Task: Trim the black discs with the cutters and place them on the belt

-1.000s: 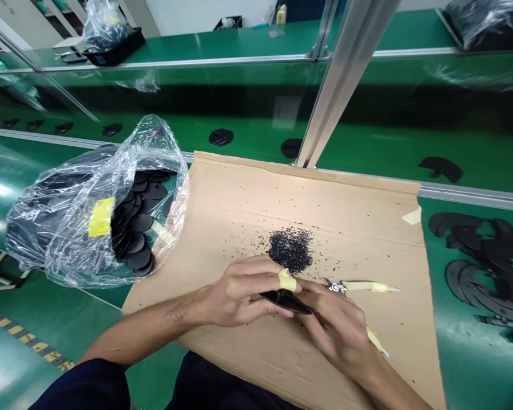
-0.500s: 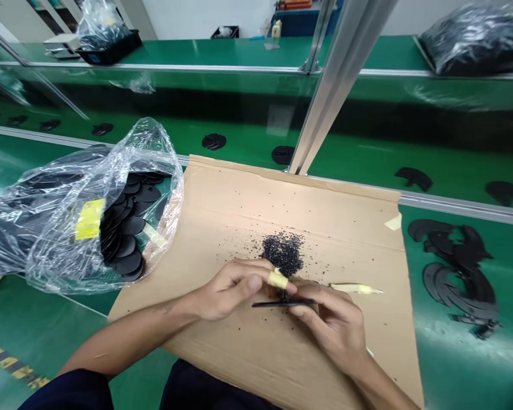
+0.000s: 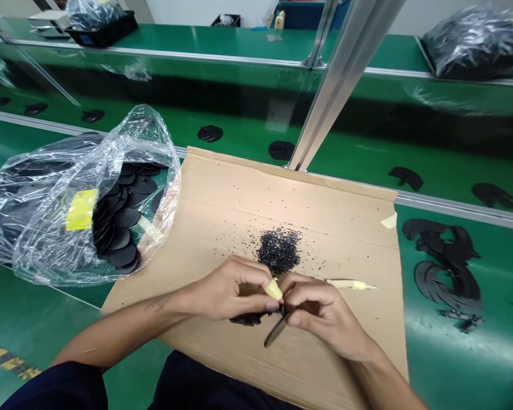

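Over the cardboard sheet [image 3: 222,199], my right hand [image 3: 325,310] pinches a thin black disc [image 3: 276,331], tilted nearly on edge. My left hand [image 3: 228,287], with yellow tape [image 3: 273,289] around its index finger, is closed with thumb and index fingertips together at the disc's upper end. What sits between those fingertips is too small and covered to make out. A dark, irregular black part [image 3: 247,320] shows beneath my left hand; whether it lies on the cardboard or is held, I cannot tell. Just beyond my hands is a pile of tiny black pieces [image 3: 279,250].
A slim tool wrapped in yellow tape [image 3: 350,283] lies right of the pile. At left, an open clear plastic bag [image 3: 47,228] holds many black discs [image 3: 119,239]. Curved black parts [image 3: 447,267] are stacked at right. A metal post [image 3: 346,85] rises behind the cardboard.
The black disc has turned from flat to steeply tilted. My left fingers have closed in by it, and a dark part now shows under my left hand. The view has shifted slightly.
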Available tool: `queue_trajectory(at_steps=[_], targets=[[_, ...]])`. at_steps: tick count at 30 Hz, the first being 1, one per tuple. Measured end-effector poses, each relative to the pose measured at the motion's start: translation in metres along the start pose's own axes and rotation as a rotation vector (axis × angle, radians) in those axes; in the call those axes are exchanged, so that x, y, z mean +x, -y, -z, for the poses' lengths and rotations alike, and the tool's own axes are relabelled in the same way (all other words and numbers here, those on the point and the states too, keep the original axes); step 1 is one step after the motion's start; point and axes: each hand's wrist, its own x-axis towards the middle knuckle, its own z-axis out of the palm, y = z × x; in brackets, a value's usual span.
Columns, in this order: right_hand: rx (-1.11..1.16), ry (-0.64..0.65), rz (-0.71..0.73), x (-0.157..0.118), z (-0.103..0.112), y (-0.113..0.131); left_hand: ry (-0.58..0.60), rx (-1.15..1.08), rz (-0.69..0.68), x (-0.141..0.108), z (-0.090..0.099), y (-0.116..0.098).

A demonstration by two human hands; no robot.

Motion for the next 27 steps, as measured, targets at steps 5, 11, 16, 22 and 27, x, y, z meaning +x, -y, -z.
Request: queue_trajectory(at_steps=[5, 11, 16, 22, 27], targets=[[-0.16, -0.071, 0.198, -0.002, -0.004, -0.006, 0.005, 0.088, -0.06, -0.002, 0.001, -0.002], [-0.37, -0.175, 0.364, -0.005, -0.01, -0.01, -0.073, 0.07, -0.106, -0.002, -0.002, 0.0], [-0.456, -0.1, 0.367, -0.002, -0.004, -0.002, 0.041, -0.078, 0.029, 0.002, 0.007, 0.004], [-0.436, 0.073, 0.306, -0.004, 0.0, 0.006, 0.206, -0.16, 0.114, 0.002, 0.009, 0.007], [-0.458, 0.089, 0.278, -0.01, 0.0, 0.008, 0.201, -0.029, 0.097, 0.002, 0.006, 0.003]])
